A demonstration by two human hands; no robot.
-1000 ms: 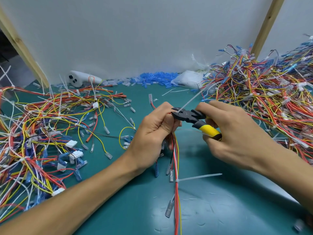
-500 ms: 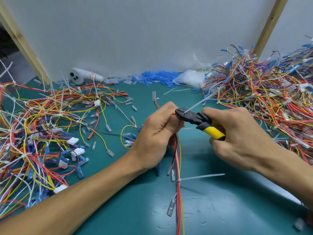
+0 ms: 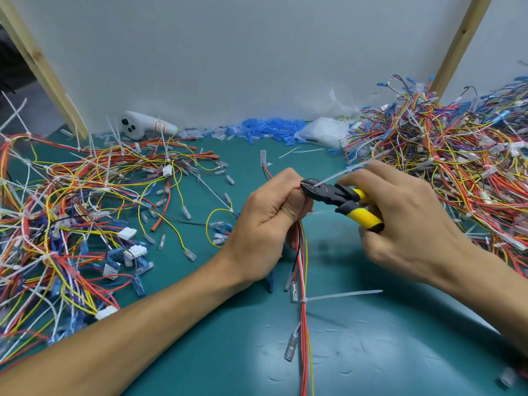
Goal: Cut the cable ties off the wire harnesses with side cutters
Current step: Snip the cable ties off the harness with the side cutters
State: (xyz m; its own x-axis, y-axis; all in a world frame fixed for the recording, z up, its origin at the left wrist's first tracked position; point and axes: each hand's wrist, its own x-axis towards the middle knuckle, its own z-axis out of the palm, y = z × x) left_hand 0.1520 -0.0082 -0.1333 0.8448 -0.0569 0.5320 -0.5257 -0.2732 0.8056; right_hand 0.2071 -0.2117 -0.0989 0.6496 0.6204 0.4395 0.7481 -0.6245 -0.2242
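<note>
Left hand, gripping the harness, hides where side cutters meet cable tie.

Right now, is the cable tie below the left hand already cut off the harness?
No, the white cable tie is closed around the wire harness below the left hand, its tail pointing right.

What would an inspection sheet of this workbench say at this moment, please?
Surface: teal mat, scuffed near the front.
Job's things: side cutters, jaws at a white cable tie on the held harness; second tie lower down, uncut.
Clutter: blue sleeves, plastic bag, white controller along the wall.
Hands: left hand grips the harness; right hand holds the side cutters.
Cables: left pile and right pile flank the work.
Surroundings: white wall, wooden post.
</note>
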